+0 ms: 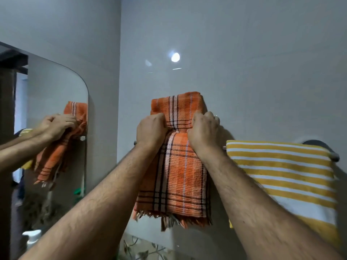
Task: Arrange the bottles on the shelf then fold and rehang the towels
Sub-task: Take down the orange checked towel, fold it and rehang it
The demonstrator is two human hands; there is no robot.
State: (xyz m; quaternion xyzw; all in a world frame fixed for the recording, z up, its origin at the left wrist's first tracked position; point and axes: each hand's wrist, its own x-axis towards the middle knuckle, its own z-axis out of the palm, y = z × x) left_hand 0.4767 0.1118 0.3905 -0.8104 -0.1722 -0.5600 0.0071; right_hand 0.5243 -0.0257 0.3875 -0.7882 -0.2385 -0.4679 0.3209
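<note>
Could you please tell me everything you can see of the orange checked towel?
The orange checked towel is a folded woven cloth with black and white plaid lines and a frayed fringe along its bottom edge. It hangs by the wall, its upper part standing above the hands. The left hand and the right hand both grip it at a pinched waist. It hangs left of the yellow striped towel, and the mirror reflects it.

Bare, hairy forearms without sleeves; a ring on the right hand [205, 131]
</note>
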